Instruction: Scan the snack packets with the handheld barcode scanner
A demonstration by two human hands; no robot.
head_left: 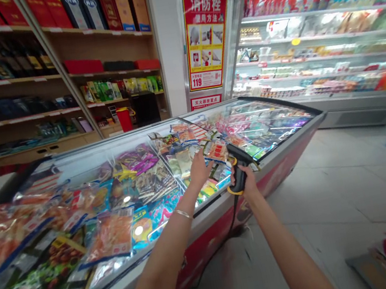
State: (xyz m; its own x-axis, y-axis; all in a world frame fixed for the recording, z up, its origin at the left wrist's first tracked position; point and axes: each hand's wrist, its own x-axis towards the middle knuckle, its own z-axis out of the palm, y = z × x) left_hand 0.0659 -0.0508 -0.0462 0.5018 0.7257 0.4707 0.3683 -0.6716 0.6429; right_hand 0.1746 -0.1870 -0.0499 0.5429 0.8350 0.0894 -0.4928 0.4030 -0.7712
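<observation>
- The right hand (247, 178) is closed around the handle of a black and yellow scanner (237, 160); its cable (234, 216) hangs below this grip.
- The left hand (198, 167) is at the left edge of a food packet (217, 150), fingers partly bent; I cannot tell whether they pinch it firmly.
- This packet is to the right of the left hand, up and left from the right-hand grip, just beside the scanner's head.
- Under both hands is the glass-topped freezer (282, 165); well to the left of the grips, more packets (109, 235) lie on its top.
- The step in hand seems to be the aiming of the scanner at the packet.
- In my judgement, the next move calls for a steady packet, its code (not readable here) turned toward the scanner.
</observation>
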